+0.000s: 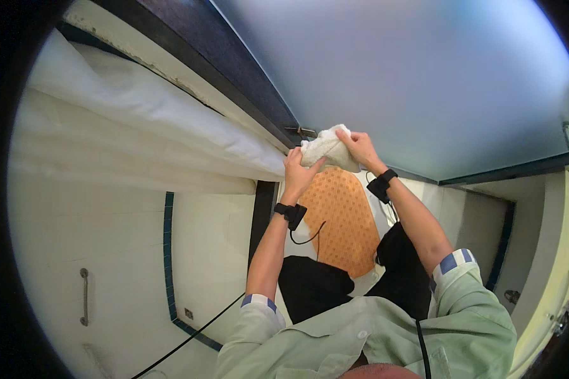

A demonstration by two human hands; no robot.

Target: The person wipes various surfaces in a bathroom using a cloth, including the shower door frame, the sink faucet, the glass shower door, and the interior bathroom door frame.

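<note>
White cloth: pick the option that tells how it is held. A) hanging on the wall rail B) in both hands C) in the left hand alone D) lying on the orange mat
B: the white cloth sits bunched between the left hand and the right hand, above the orange mat.

White tiled walls (107, 252) with blue trim, frosted glass door (423, 76), white curtain (139, 114), perhaps an orange mat (344, 215)

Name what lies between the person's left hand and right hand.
A bunched white cloth lies between the left hand and the right hand, gripped by both, as the head view shows.
</note>
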